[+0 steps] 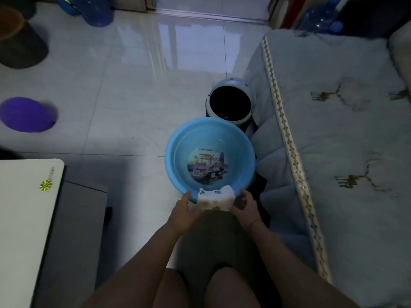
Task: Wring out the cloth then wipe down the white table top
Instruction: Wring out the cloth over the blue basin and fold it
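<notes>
A white cloth point(216, 200) with small dark marks hangs over the near rim of a blue plastic basin point(178, 152) on the tiled floor. My left hand point(185, 207) grips the cloth's left end, and my right hand point(245, 207) grips its right end. The basin has a printed picture on its bottom; whether it holds water I cannot tell. The white table top point(24, 214) lies at the lower left, with a small yellow-green sticker on it.
A round bin point(230, 103) with a dark inside stands just beyond the basin. A bed with a pale patterned cover point(333, 130) runs along the right. A purple round stool point(26, 114), a dark pot point(20, 41) and blue bottles point(95, 12) are at the left and back.
</notes>
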The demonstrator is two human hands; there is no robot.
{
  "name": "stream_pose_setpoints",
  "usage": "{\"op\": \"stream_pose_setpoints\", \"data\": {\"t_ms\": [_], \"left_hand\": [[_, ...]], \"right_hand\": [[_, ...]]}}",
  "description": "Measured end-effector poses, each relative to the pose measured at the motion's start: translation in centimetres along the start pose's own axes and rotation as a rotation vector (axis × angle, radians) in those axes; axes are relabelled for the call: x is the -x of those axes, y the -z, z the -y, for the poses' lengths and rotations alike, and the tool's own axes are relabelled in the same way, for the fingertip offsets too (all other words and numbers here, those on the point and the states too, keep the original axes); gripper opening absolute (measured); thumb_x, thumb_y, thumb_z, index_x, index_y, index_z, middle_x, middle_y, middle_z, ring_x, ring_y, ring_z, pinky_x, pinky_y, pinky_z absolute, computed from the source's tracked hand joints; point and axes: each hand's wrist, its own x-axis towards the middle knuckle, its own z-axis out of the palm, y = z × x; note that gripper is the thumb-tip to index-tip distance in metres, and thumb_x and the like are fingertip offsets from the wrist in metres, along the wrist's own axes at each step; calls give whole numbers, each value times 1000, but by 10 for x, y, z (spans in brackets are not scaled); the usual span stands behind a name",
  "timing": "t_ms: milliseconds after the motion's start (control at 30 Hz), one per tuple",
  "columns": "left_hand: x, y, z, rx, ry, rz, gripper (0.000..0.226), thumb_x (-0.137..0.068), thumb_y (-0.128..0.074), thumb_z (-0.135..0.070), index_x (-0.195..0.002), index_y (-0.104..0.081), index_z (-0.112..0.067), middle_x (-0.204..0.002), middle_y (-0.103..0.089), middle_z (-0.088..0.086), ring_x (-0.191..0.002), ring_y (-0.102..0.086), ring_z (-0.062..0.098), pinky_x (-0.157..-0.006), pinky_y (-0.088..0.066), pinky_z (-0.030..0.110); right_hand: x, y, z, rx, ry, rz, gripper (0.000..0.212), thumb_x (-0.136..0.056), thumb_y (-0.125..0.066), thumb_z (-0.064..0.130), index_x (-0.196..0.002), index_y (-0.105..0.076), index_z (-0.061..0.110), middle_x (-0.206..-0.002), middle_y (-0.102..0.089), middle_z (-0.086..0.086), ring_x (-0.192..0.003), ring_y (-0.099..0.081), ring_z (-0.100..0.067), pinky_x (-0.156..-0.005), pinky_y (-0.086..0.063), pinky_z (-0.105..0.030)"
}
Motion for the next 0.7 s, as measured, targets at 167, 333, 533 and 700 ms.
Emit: {"op": "stream_pose_setpoints", "data": {"t_ms": [167, 333, 533, 700], "left_hand": [[-41, -17, 14, 18, 33, 86, 78, -94, -58, -33, -153, -9, -18, -154, -31, 12, -137, -37, 27, -105, -36, 34], [-62, -31, 25, 17, 59, 58, 72, -95, -55, -21, -152, -11, -18, -153, -32, 13, -136, -37, 28, -107, -37, 37], [-59, -31, 17, -9, 36, 13, 57, -93, -53, -11, -145, -33, -16, -141, -49, 13, -125, -50, 26, -103, -43, 40], [-33, -16, -23, -39, 10, -13, 53, -94, -50, -11, -145, -34, -16, -138, -51, 13, -125, -50, 26, -101, -41, 33]], "right_hand": [[-29, -15, -21, -70, -74, 71, 76, -86, -63, 6, -148, -22, 21, -152, -22, -15, -137, -30, -32, -99, -39, -37], [-49, -21, -25, -83, -47, 102, 67, -92, -53, 5, -148, -21, 23, -154, -23, -13, -135, -34, -31, -97, -39, -32], [-50, -16, -17, 59, -59, 83, 56, -91, -52, 3, -143, -36, 14, -147, -37, -14, -133, -38, -29, -109, -35, -40], [-19, -1, 9, 71, -67, 141, 58, -89, -52, -3, -142, -37, 14, -145, -40, -16, -129, -43, -28, -106, -40, -43]]}}
